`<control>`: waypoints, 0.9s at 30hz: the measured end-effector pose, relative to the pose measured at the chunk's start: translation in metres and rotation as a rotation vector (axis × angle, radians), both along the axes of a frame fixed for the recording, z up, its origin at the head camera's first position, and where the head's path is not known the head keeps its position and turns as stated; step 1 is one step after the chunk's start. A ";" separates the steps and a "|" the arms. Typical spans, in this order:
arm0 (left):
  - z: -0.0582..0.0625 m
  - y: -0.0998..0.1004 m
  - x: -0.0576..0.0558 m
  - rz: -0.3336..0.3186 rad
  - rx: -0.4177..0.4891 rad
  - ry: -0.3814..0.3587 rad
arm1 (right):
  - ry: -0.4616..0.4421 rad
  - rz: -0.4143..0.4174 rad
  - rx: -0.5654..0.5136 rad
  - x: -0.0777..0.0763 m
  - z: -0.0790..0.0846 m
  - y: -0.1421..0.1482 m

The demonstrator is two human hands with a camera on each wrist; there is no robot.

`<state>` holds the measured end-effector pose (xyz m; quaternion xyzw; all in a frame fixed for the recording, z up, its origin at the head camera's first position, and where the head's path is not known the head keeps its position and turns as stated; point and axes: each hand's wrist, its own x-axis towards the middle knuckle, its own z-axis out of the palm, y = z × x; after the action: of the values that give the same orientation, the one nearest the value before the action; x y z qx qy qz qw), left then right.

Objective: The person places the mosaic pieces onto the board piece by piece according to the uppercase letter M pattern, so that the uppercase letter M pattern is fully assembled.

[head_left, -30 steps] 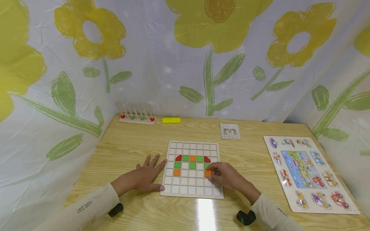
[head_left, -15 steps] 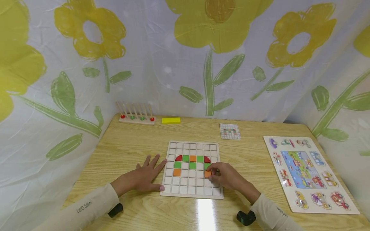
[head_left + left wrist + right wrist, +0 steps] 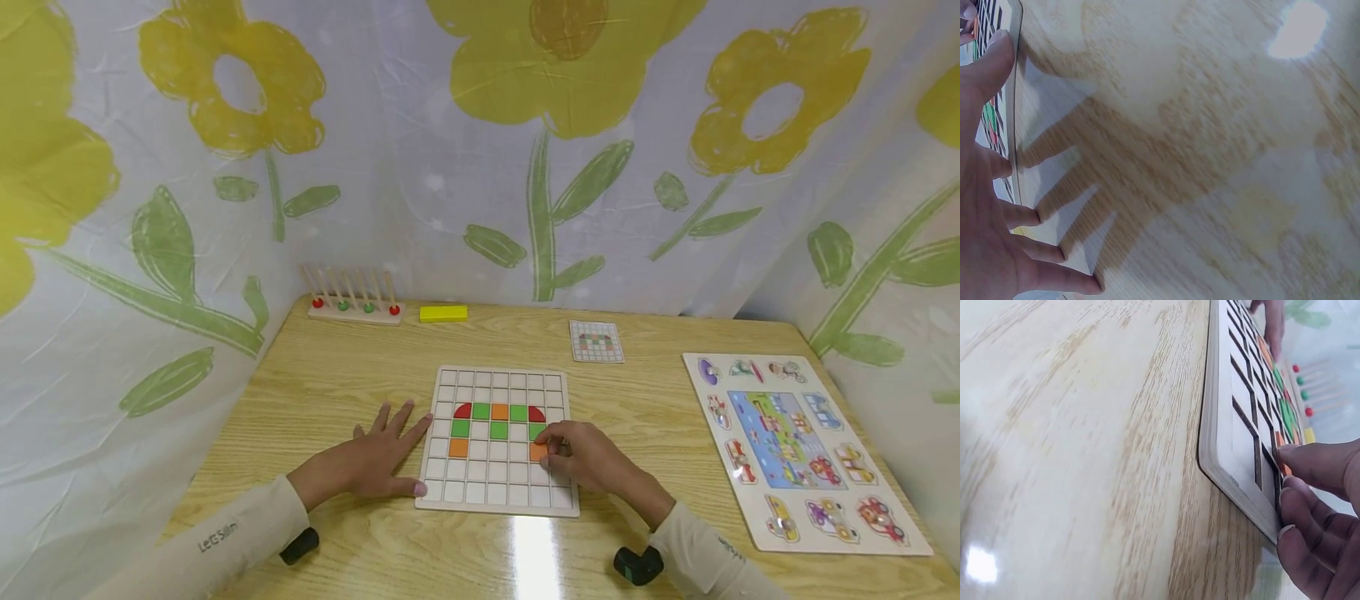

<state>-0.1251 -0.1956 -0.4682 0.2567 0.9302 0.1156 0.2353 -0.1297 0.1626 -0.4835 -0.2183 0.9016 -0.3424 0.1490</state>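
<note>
A pale wooden grid board [image 3: 498, 493] lies on the table, with red, green and orange tiles in some of its cells. My right hand [image 3: 588, 454] is at the board's right side, thumb and forefinger pinching an orange square tile [image 3: 537, 452] at its cell. In the right wrist view the thumb lies on that orange tile [image 3: 1282, 454], while the other fingers curl at the board's edge. Spread flat, my left hand [image 3: 378, 458] rests on the table, its thumb touching the board's lower left edge. A matching orange tile [image 3: 458, 448] sits in the left part of the grid.
Behind the board lies a small pattern card [image 3: 597, 342]. A peg stand [image 3: 356, 311] with red and green beads and a yellow block [image 3: 443, 313] stand at the back left. On the right is a knobbed picture puzzle [image 3: 802, 458]. A flowered curtain [image 3: 405, 208] closes off the back.
</note>
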 end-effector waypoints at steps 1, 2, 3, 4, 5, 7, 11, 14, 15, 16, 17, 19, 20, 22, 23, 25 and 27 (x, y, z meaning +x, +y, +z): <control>0.000 0.000 0.000 0.000 -0.002 0.000 | 0.001 0.000 0.000 0.000 0.000 0.000; 0.000 0.000 0.000 0.001 -0.005 -0.001 | 0.001 0.001 0.000 0.000 0.000 0.000; 0.000 0.000 0.000 0.002 -0.008 -0.001 | 0.003 0.002 0.000 0.000 0.000 0.000; 0.000 0.001 0.000 0.003 -0.010 -0.002 | 0.003 0.004 0.000 0.000 -0.001 0.000; 0.001 0.001 0.000 0.005 -0.014 -0.003 | 0.005 0.006 -0.001 0.000 -0.001 0.001; 0.002 0.001 0.000 0.007 -0.013 -0.006 | 0.006 0.008 -0.009 0.000 -0.001 0.001; 0.002 0.000 0.000 0.010 0.000 -0.013 | 0.019 -0.007 -0.032 0.001 0.000 0.005; 0.000 -0.003 0.000 0.018 0.002 -0.015 | 0.039 -0.026 -0.049 0.002 -0.001 0.009; -0.001 -0.004 0.000 0.021 0.002 -0.016 | 0.044 -0.034 -0.056 0.002 -0.002 0.011; -0.001 -0.005 0.000 0.025 0.001 -0.015 | 0.052 -0.038 -0.060 0.002 -0.003 0.013; -0.002 -0.006 0.000 0.030 0.001 -0.016 | 0.059 -0.043 -0.059 0.002 -0.003 0.016; -0.003 -0.010 0.000 0.034 0.009 -0.008 | 0.077 -0.055 -0.059 0.002 -0.004 0.022; -0.004 -0.011 0.000 0.034 0.016 0.000 | 0.088 -0.065 -0.054 0.002 -0.004 0.025; -0.004 -0.014 -0.001 0.031 0.024 0.027 | 0.119 -0.088 -0.038 0.003 -0.004 0.033; -0.004 -0.016 -0.002 0.028 0.028 0.044 | 0.140 -0.101 -0.024 0.003 -0.003 0.038; -0.005 -0.019 -0.003 0.017 0.038 0.093 | 0.191 -0.129 0.002 0.004 -0.003 0.047; -0.005 -0.021 -0.004 0.007 0.048 0.145 | 0.251 -0.150 0.037 0.004 -0.001 0.057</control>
<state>-0.1291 -0.2167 -0.4731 0.2668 0.9427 0.1199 0.1606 -0.1253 0.2196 -0.4844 -0.1888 0.9332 -0.3056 0.0130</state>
